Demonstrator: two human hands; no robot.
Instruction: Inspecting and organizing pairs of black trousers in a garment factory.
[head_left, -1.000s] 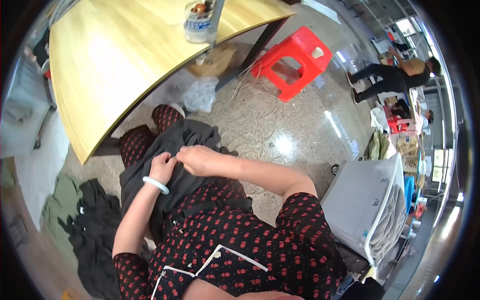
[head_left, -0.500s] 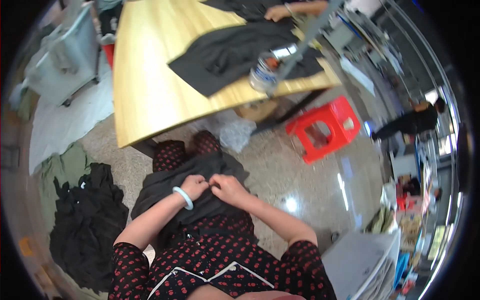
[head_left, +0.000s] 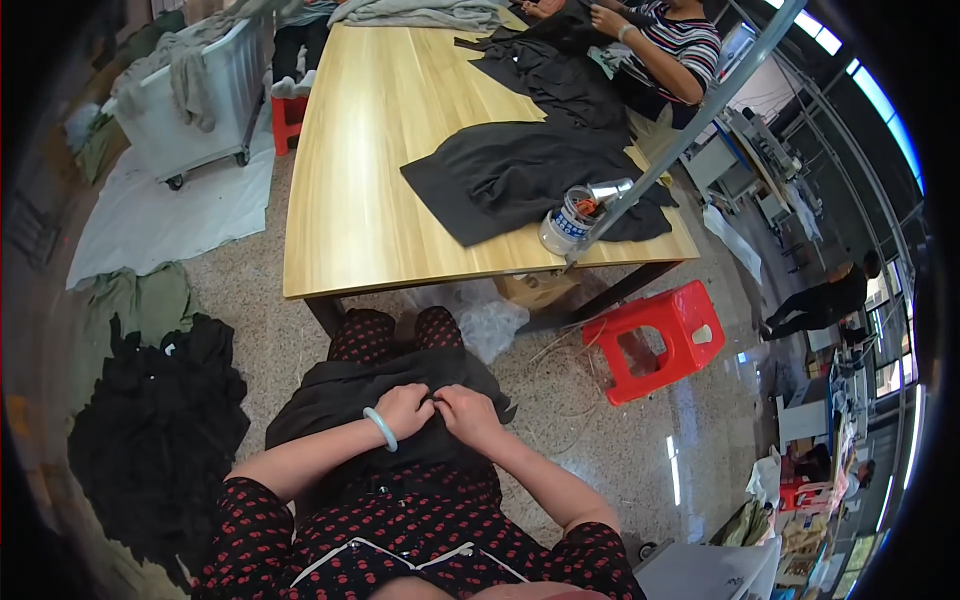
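Across my lap lies a dark grey piece of cloth (head_left: 330, 397), spread over both thighs. My left hand (head_left: 404, 412), with a pale bangle at its wrist, pinches the cloth near its middle. Right beside it, my right hand (head_left: 466, 412) is also closed on the cloth, the fingertips of both hands almost meeting. Whether anything small is between the fingertips is too fine to make out.
Ahead stands a wooden table (head_left: 350, 200) with dark garments (head_left: 520, 180) and a clear jar (head_left: 566, 222). A red stool (head_left: 655, 340) is at right, a black cloth pile (head_left: 155, 420) at left. Beyond are a wheeled white bin (head_left: 195, 110) and a person in a striped shirt (head_left: 680, 45).
The view has tilted up, so more of the table's far side and the people there show. My hands stay together on the cloth in my lap.
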